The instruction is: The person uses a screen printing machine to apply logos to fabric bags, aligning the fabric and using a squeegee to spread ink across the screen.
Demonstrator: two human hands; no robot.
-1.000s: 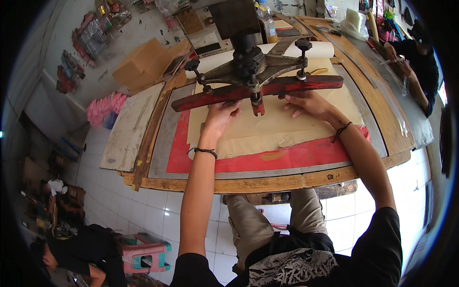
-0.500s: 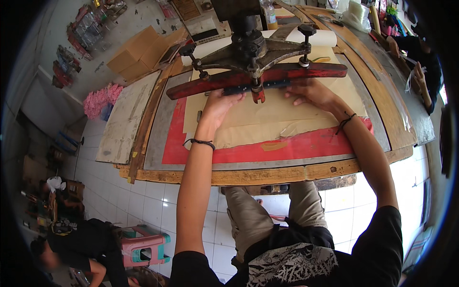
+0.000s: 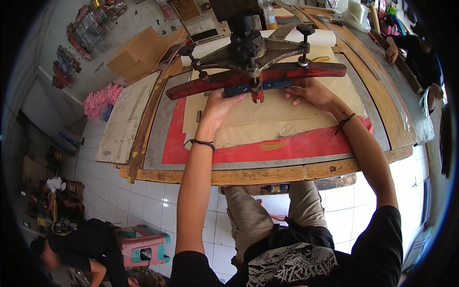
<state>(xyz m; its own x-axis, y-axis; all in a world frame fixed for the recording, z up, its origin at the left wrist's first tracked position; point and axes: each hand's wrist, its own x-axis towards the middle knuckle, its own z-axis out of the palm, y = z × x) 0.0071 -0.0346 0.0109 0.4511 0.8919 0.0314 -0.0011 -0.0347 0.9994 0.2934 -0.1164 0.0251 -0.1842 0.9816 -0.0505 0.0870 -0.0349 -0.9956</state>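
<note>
A long blue bar (image 3: 276,84) with small bright studs lies across the front of a worn red beam (image 3: 306,71). My left hand (image 3: 223,106) grips its left end, thumb along the lower edge, the other fingers mostly hidden behind. Around the right end close the fingers of my right hand (image 3: 313,95), partly curled beneath it. A dark metal press head (image 3: 248,45) carries the beam, and a red forked tip (image 3: 257,97) hangs in front of the bar between my hands. Tan paper sheets (image 3: 258,117) lie below, over a red sheet (image 3: 315,146).
A wooden-edged table (image 3: 239,177) bears the sheets and a grey board (image 3: 155,148). At the left lean a scuffed white board (image 3: 126,122) and a cardboard box (image 3: 134,55). A co-worker (image 3: 416,57) is at the right bench; another person (image 3: 86,244) sits beside a pink stool (image 3: 143,246).
The blue bar has turned so more of its studded face shows, both hands still on it. At the right, the co-worker's hands have moved apart.
</note>
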